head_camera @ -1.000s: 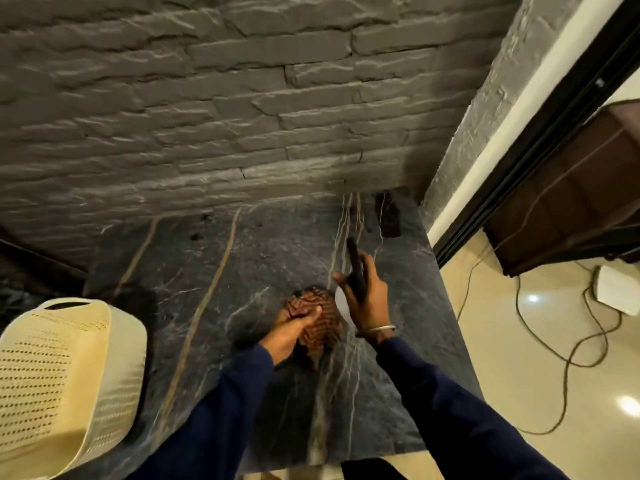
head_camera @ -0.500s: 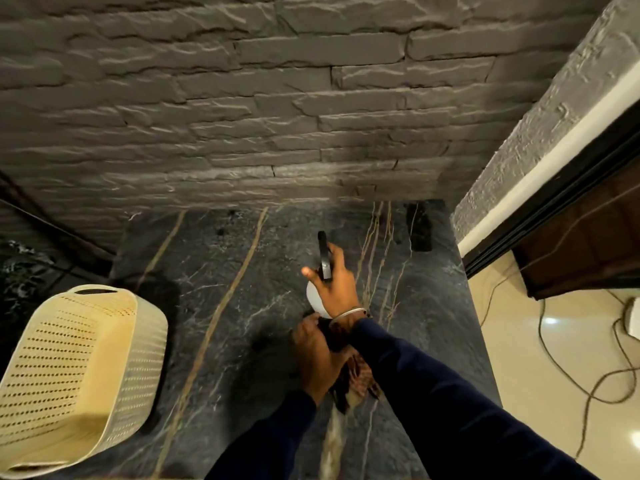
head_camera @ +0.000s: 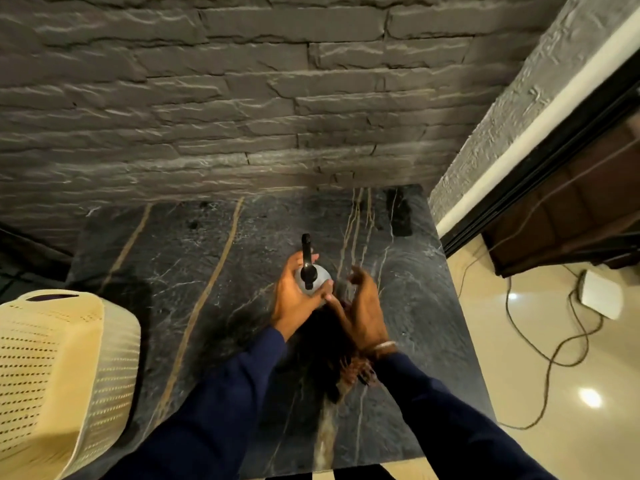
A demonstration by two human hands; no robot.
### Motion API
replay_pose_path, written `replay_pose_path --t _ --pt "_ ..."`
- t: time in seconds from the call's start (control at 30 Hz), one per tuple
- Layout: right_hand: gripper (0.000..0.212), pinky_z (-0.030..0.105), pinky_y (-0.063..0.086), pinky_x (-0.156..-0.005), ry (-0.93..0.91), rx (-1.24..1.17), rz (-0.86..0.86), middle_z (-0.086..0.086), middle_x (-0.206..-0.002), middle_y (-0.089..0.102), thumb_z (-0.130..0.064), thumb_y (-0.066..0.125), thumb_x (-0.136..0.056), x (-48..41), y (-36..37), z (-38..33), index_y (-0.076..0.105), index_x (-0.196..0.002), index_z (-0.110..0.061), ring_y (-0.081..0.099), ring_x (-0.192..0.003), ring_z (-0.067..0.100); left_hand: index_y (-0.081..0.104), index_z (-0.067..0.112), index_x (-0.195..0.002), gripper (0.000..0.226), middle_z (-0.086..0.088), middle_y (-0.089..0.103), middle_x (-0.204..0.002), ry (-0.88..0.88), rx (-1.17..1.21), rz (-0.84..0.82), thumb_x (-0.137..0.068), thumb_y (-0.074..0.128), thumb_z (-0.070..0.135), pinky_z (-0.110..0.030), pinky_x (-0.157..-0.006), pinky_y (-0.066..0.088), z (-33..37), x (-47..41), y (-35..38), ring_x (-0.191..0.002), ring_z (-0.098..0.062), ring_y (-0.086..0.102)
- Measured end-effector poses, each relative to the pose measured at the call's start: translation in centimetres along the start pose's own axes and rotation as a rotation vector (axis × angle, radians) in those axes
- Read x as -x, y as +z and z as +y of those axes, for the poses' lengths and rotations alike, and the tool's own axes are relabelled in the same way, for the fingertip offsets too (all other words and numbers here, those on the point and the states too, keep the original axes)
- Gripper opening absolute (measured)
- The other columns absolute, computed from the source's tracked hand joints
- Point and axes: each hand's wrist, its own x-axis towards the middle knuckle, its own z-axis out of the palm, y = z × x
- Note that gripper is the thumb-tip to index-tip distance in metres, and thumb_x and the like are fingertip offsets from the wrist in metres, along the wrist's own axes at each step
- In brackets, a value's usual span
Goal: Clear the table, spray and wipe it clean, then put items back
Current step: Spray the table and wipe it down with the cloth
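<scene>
Above the dark marble table (head_camera: 194, 271), my left hand (head_camera: 294, 299) grips a spray bottle (head_camera: 317, 282) with a pale round body and a black nozzle that points toward the wall. Just to its right is my right hand (head_camera: 365, 313), blurred, with a bracelet at the wrist. A dark red checked cloth (head_camera: 351, 367) hangs under its palm and wrist, and the hand seems closed on it. The two hands almost touch at the bottle. Most of the cloth is in shadow between my arms.
A cream perforated plastic basket (head_camera: 59, 368) stands at the table's left front edge. A small black object (head_camera: 400, 216) lies at the back right corner by the grey stone wall. On the tiled floor to the right are a cable (head_camera: 550, 358) and a white box (head_camera: 601, 296).
The bottle has passed from my right hand to my left, and the cloth from my left hand to my right. The view has tilted down and closer to the table.
</scene>
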Motion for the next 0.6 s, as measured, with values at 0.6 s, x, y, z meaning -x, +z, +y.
replay_pose_path --t 0.6 --pt "0.050 0.049 0.042 -0.102 0.176 0.349 -0.012 0.010 -0.137 0.046 -0.051 0.035 -0.091 6.6 2.8 2.3 0.018 -0.135 -0.068 0.044 -0.121 0.034 0.062 0.029 -0.094 0.033 0.002 0.065 -0.098 0.234 0.017 0.038 -0.075 0.059 0.002 -0.054 -0.069 0.056 0.2 -2.9 -0.3 -0.085 -0.022 0.068"
